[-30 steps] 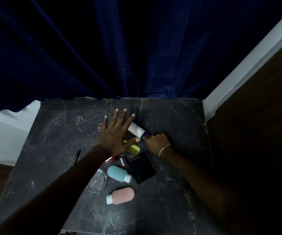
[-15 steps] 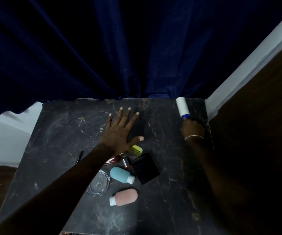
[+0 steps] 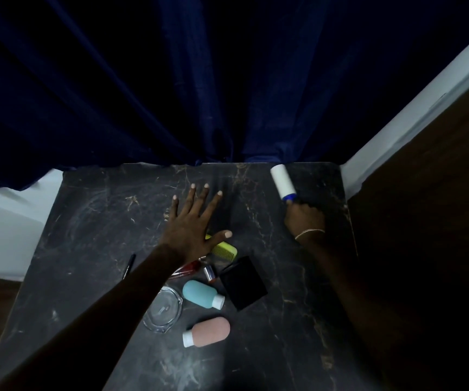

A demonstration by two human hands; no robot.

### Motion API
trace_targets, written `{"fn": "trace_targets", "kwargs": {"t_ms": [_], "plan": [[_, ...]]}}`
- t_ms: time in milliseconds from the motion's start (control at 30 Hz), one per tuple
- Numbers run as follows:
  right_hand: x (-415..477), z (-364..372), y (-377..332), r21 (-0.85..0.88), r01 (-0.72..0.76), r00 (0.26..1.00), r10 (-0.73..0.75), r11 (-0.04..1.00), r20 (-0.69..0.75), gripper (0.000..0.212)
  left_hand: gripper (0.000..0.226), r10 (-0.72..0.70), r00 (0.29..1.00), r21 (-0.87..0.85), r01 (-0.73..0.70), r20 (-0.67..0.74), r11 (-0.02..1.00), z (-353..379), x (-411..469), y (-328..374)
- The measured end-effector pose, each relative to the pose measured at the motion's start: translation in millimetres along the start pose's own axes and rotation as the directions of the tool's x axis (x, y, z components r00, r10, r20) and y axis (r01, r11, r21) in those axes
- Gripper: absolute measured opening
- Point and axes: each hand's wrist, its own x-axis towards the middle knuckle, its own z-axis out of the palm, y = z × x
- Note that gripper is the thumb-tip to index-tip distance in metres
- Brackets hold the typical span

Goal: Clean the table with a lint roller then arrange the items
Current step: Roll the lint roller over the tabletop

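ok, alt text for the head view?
Right hand rolls a white lint roller at the dark marble table's far right corner; left hand lies flat mid-table. Nearby: yellow comb, blue bottle, pink bottle, black case, glass dish.

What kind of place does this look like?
Probably a bedroom or dressing corner at home: a dark marble-look table holding a comb and travel bottles, set against a blue curtain.

Right hand (image 3: pixel 304 218) grips lint roller (image 3: pixel 282 182) at the table's (image 3: pixel 92 221) far corner; left hand (image 3: pixel 192 225) lies flat.
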Motion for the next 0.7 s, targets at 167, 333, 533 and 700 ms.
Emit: {"fn": "trace_targets", "kwargs": {"t_ms": [167, 333, 533, 700], "plan": [[-20, 14, -42, -0.159, 0.249, 0.969, -0.247, 0.955, 0.028, 0.027, 0.096, -0.001, 1.0, -0.009, 0.001, -0.014, 1.0, -2, -1, 3], [-26, 18, -47, -0.236, 0.403, 0.897, -0.433, 0.884, -0.092, 0.027, 0.096, 0.003, 1.0, -0.011, -0.004, -0.027, 1.0, -1, -5, 4], [-24, 6, -42, -0.175, 0.235, 0.97, -0.243, 0.956, -0.023, 0.031, 0.096, 0.007, 1.0, -0.008, -0.007, -0.018, 1.0, 1, -10, 6], [-4, -9, -7, -0.006, 0.018, 0.999, -0.017, 1.0, 0.04, 0.037, 0.096, 0.008, 1.0, -0.012, -0.008, 0.001, 1.0, 4, -18, 1]]}}
